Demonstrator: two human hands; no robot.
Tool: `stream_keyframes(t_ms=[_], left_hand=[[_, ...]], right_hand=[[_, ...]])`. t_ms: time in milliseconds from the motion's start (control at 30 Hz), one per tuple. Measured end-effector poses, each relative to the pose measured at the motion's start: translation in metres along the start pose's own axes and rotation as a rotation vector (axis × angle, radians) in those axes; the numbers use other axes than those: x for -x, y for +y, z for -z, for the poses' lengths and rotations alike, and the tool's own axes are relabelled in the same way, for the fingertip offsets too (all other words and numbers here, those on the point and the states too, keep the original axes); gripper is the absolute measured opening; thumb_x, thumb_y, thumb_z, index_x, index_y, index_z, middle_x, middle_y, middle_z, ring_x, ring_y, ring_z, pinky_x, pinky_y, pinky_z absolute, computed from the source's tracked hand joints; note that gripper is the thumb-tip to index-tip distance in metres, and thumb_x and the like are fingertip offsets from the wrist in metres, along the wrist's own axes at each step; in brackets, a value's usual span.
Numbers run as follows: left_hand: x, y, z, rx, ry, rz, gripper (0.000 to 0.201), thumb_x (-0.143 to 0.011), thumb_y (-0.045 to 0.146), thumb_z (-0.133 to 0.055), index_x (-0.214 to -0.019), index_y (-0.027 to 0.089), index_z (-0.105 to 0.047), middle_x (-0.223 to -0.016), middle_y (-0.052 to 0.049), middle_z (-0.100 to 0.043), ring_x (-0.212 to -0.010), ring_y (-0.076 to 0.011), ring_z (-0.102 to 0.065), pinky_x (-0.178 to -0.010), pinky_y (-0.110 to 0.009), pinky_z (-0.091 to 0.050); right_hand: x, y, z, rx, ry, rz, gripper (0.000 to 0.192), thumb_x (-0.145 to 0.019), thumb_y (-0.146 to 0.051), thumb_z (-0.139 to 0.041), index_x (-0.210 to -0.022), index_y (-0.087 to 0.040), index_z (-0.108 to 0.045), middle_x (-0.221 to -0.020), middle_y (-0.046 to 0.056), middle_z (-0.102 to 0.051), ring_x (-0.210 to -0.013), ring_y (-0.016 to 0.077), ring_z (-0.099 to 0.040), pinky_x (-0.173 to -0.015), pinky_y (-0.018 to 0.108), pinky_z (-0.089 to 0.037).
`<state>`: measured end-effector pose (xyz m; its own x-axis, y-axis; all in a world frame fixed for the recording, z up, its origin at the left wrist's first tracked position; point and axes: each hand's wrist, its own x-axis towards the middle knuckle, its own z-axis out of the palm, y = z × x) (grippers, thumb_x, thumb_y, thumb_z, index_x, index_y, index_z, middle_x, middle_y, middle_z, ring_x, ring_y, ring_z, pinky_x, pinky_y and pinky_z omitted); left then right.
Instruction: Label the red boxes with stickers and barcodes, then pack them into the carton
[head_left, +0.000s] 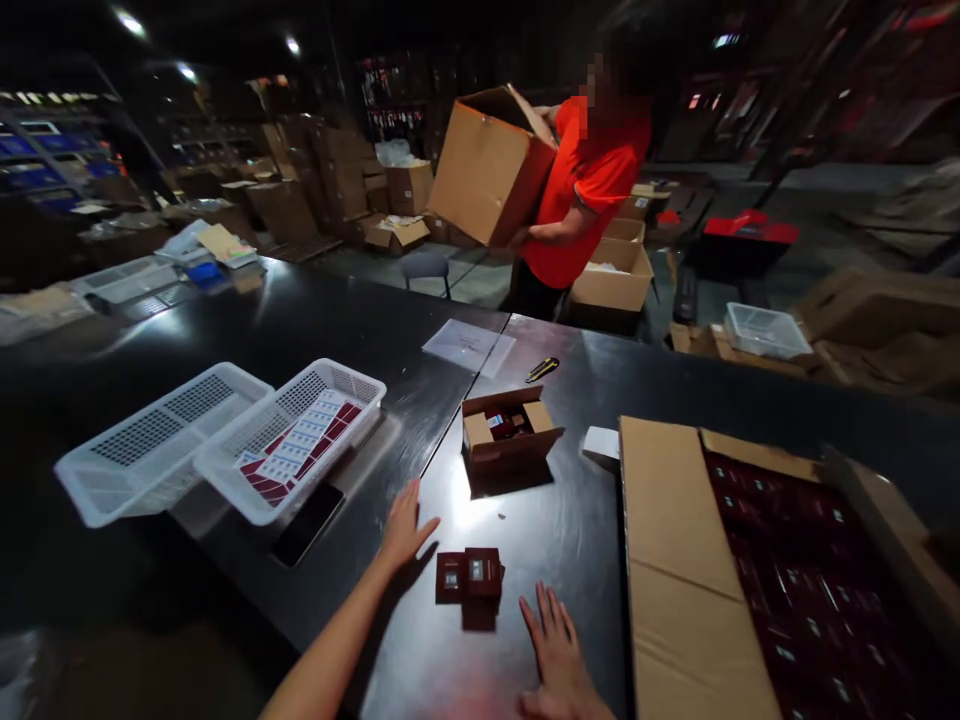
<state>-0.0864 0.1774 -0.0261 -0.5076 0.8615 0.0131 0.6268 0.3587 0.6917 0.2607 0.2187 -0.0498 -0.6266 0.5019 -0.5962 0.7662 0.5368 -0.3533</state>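
My left hand (406, 530) hovers over or rests on the dark metal table, fingers stretched and nothing in them. To its right lie several small maroon boxes (484, 574), one with a pale label. My right hand (556, 640) is on their other side, fingers spread and also holding nothing. Beyond the hands stands an opened small brown carton (506, 450) with maroon boxes inside. Right of my right hand is a large open cardboard box (694, 540) filled with rows of maroon packages. Whether either palm touches the tabletop I cannot tell.
Two white plastic baskets (217, 465) stand at left, one holding sticker sheets (304, 440). A phone (309, 525) lies beside them. A yellow-black utility knife (542, 370) and a plastic sleeve (466, 345) lie farther back. Across the table a person in red (592, 170) carries a large carton (487, 170).
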Motion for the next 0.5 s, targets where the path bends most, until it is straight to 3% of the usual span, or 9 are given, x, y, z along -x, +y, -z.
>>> stream_keyframes(t_ms=[100, 200, 333, 500], left_hand=[[0.074, -0.037, 0.004, -0.094, 0.05, 0.073, 0.061, -0.087, 0.038, -0.047, -0.139, 0.006, -0.052, -0.147, -0.023, -0.05, -0.147, -0.0392, -0.031, -0.122, -0.065, -0.013], [0.12, -0.069, -0.006, -0.29, 0.095, 0.119, 0.056, -0.092, 0.034, -0.033, -0.136, 0.01, -0.057, -0.147, -0.018, -0.052, -0.144, -0.035, -0.038, -0.121, -0.062, -0.022], [0.136, -0.089, -0.025, -0.466, 0.142, 0.085, 0.056, -0.094, 0.031, -0.03, -0.141, 0.012, -0.052, -0.152, -0.014, -0.047, -0.145, -0.0296, -0.038, -0.121, -0.055, -0.029], [0.131, -0.086, -0.025, -0.508, 0.136, 0.074, 0.055, -0.095, 0.029, -0.03, -0.143, 0.011, -0.051, -0.153, -0.013, -0.046, -0.145, -0.029, -0.039, -0.12, -0.054, -0.03]], right_hand=[[0.003, -0.004, 0.007, 0.001, -0.027, -0.013, 0.13, -0.051, -0.051, -0.078, -0.158, -0.014, -0.014, -0.162, 0.02, 0.015, -0.15, 0.0354, 0.018, -0.12, 0.051, 0.009], [0.006, -0.01, 0.015, 0.002, -0.04, -0.021, 0.13, -0.05, -0.048, -0.078, -0.158, -0.014, -0.014, -0.162, 0.021, 0.015, -0.15, 0.0345, 0.018, -0.121, 0.049, 0.008], [0.008, -0.015, 0.017, 0.021, -0.015, -0.039, 0.129, -0.049, -0.048, -0.078, -0.158, -0.014, -0.017, -0.163, 0.021, 0.012, -0.15, 0.036, 0.015, -0.12, 0.052, 0.006], [0.005, -0.013, 0.011, 0.074, -0.001, -0.04, 0.129, -0.05, -0.052, -0.077, -0.158, -0.014, -0.018, -0.163, 0.02, 0.012, -0.151, 0.0369, 0.013, -0.121, 0.051, 0.005]])
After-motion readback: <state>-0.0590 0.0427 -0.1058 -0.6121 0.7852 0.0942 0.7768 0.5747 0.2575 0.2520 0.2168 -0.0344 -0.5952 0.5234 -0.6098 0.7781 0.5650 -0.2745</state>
